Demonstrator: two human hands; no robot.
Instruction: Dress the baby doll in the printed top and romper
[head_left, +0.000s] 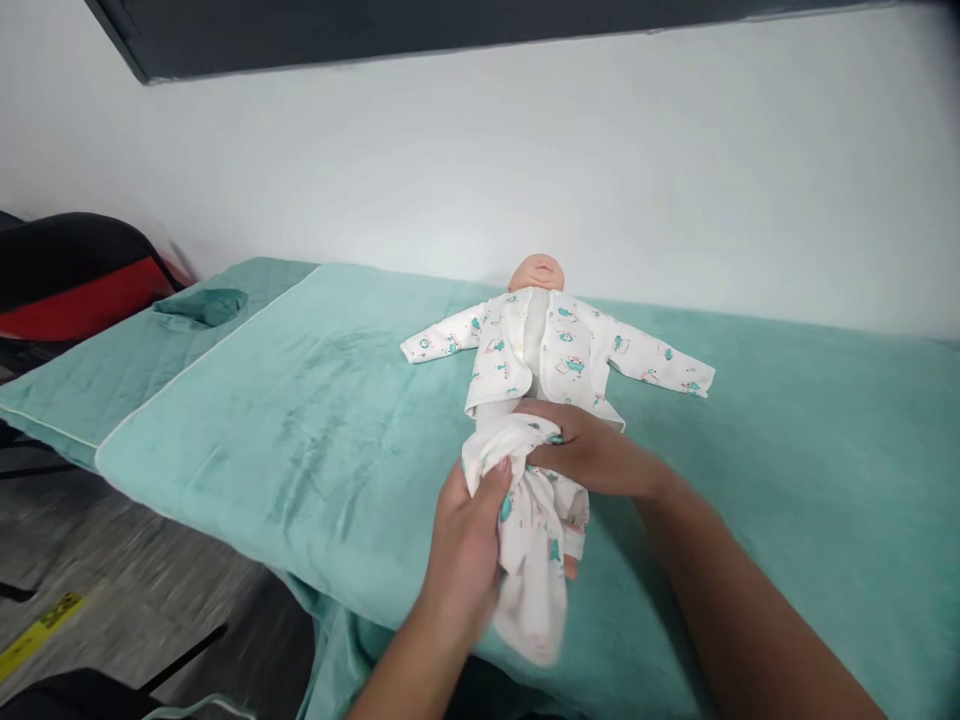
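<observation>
A baby doll [537, 272] lies on its back, its head toward the wall. Its white printed baby jacket [574, 345] hangs open at the front, with both sleeves spread out sideways. Bunched white printed baby pants [529, 530] cover its lower body, and a bit of a foot pokes out of one leg end. My left hand [466, 535] is closed on the left side of the waistband, thumb on top. At the other side, my right hand [589, 445] grips the waistband near the doll's belly; its fingertips are partly hidden by the cloth.
A green padded bed [315, 400] with a face hole [201, 308] at its left end bears the doll. Behind it rises a white wall [337, 170]. A black and red chair [82, 285] stands at the far left. Yellow tape [41, 630] marks the grey floor.
</observation>
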